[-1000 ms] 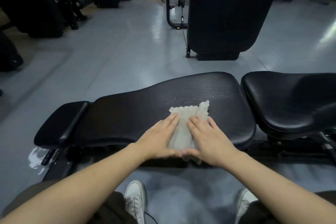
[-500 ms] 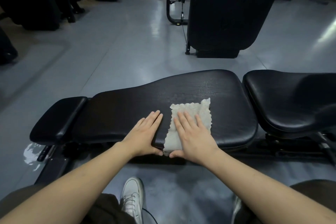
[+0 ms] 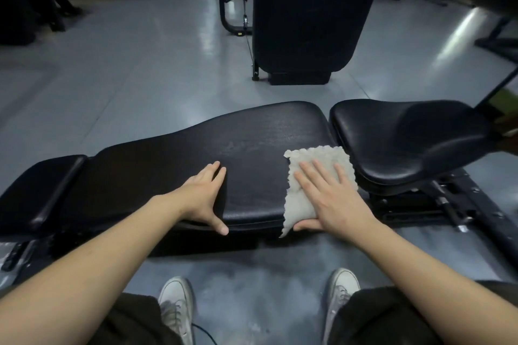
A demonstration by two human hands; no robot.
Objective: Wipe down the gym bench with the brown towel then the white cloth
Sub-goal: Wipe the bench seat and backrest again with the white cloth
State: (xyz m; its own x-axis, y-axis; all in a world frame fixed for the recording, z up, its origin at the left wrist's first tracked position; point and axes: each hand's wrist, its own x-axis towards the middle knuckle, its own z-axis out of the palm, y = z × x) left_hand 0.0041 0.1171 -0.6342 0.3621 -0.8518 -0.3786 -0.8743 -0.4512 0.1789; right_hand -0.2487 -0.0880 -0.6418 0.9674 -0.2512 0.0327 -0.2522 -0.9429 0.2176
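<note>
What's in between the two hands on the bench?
Only bare black bench pad lies between the left hand and the right hand on the white cloth, head view.

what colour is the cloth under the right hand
Off-white, with a nubbly texture; the cloth shows best in the head view, under the right hand.

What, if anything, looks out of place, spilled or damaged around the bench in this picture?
Nothing stands out. The white cloth lies flat on the right end of the bench pad, its near edge hanging over the pad's front, under the right hand. The left hand rests on the pad.
</note>
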